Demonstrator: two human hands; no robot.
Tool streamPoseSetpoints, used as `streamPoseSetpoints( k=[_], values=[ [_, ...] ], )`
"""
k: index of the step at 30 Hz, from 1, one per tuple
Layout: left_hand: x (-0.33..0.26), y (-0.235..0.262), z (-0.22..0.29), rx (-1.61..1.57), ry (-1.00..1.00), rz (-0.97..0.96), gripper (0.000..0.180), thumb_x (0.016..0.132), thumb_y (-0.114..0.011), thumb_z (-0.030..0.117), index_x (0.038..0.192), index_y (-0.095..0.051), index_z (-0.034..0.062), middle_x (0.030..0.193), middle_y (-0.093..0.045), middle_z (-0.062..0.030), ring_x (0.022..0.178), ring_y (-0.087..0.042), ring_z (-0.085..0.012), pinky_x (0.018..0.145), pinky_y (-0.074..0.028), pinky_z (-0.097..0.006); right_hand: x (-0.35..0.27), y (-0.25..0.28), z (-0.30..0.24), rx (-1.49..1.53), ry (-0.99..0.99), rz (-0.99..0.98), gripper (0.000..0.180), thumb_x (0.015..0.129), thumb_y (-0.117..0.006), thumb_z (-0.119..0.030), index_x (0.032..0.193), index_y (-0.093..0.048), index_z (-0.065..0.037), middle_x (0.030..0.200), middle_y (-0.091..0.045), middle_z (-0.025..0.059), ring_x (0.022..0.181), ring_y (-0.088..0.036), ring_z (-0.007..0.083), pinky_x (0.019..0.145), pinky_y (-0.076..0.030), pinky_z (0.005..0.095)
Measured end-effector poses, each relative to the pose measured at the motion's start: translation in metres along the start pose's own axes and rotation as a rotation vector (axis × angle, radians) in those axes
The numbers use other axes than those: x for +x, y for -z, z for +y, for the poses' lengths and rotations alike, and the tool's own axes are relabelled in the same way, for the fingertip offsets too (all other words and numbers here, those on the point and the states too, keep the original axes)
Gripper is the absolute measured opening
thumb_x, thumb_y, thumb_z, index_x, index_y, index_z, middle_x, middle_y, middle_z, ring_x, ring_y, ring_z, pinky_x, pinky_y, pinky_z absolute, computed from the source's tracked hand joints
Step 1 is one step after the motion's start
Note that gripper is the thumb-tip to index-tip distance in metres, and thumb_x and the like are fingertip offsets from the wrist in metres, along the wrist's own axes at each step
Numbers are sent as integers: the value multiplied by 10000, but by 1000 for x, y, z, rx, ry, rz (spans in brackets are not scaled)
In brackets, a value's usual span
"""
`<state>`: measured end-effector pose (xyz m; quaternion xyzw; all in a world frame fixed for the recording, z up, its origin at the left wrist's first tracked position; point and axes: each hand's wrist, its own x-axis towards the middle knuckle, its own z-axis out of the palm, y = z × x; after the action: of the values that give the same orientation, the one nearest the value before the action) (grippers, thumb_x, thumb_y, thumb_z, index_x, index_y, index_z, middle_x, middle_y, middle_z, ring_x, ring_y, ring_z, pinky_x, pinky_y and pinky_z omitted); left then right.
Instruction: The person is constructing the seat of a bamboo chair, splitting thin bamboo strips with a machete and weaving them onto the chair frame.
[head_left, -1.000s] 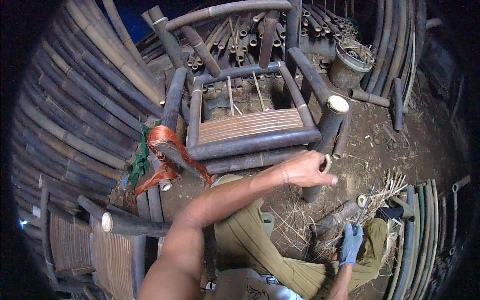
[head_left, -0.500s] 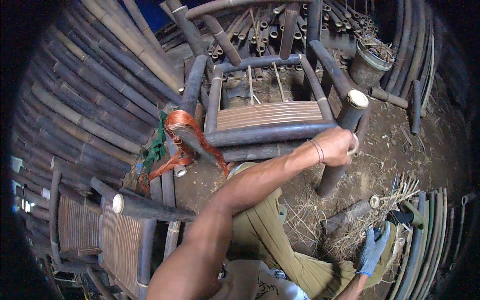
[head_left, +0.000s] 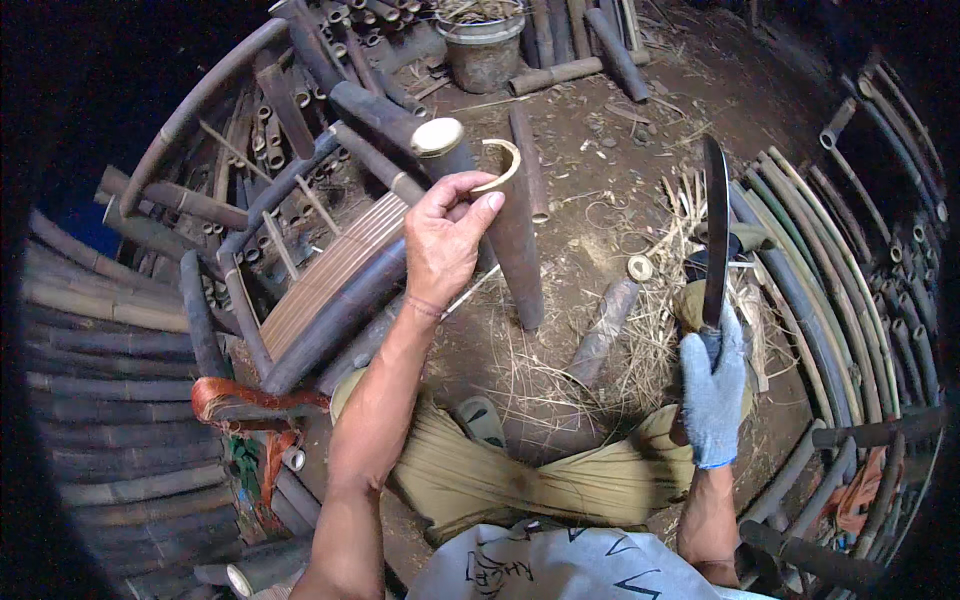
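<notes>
My left hand (head_left: 447, 240) pinches a piece of split bamboo (head_left: 517, 165) by its pale, C-shaped cut end, thumb on top and fingers hidden behind. Dark bamboo runs down below that end; I cannot tell how much of it belongs to the chair's front leg. The hand is beside the pale round end of the dark bamboo chair's (head_left: 325, 320) armrest. The slatted seat lies to its left. My right hand (head_left: 712, 390), in a grey-blue knit glove, grips a machete (head_left: 716, 230) with its long, dark blade pointing up and away from me.
A short bamboo log (head_left: 607, 325) lies among straw-like shavings (head_left: 640, 370). An orange strap bundle (head_left: 225, 398) is at the chair's near left corner. A bucket (head_left: 485, 55) of scraps stands at the back. Bamboo poles (head_left: 830, 280) line the right side; more poles (head_left: 120, 400) line the left.
The view has swung right, so the chair now appears farther left. My right hand has come up with the machete's blade in plain sight. My left hand still holds the bamboo piece.
</notes>
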<state>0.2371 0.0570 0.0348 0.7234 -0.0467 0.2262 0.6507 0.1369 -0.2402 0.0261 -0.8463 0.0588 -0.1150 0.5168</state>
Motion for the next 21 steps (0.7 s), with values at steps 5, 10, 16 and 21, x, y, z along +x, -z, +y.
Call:
streamPoseSetpoints(
  k=[5, 10, 16, 21],
  values=[
    [-45, -23, -17, 188, 44, -128, 226, 868, -712, 52, 1083, -679, -8, 957, -662, -27, 860, -611, -77, 768, -513, -227, -16, -8, -4, 274, -198, -153, 570, 922, -593, -76, 1451, -393, -5, 900, -528, 23, 776, -502, 102, 710, -461, 259],
    [-82, -44, -24, -214, 145, -166, 249, 840, -692, -65, 1070, -607, -24, 1063, -615, -83, 1015, -657, -164, 900, -554, -287, -18, -7, -25, 81, -166, -405, 465, 936, -593, -165, 1358, -480, -5, 973, -625, 154, 806, -617, 226, 777, -513, 356],
    [-93, -53, -20, -21, -15, -246, 244, 825, -715, -67, 1011, -573, 1, 1022, -565, -70, 982, -648, -160, 878, -555, -283, -16, -18, -33, 58, 7, -516, 439, 936, -617, -221, 1301, -522, 4, 1099, -637, 260, 985, -662, 384, 846, -518, 420],
    [-100, -53, -14, 79, -93, -267, 247, 809, -728, -56, 1001, -590, 17, 998, -578, -74, 925, -642, -146, 843, -548, -272, -23, -26, -18, 46, 101, -492, 466, 935, -632, -239, 1290, -520, 42, 1111, -633, 284, 1005, -649, 416, 865, -516, 441]
  ],
)
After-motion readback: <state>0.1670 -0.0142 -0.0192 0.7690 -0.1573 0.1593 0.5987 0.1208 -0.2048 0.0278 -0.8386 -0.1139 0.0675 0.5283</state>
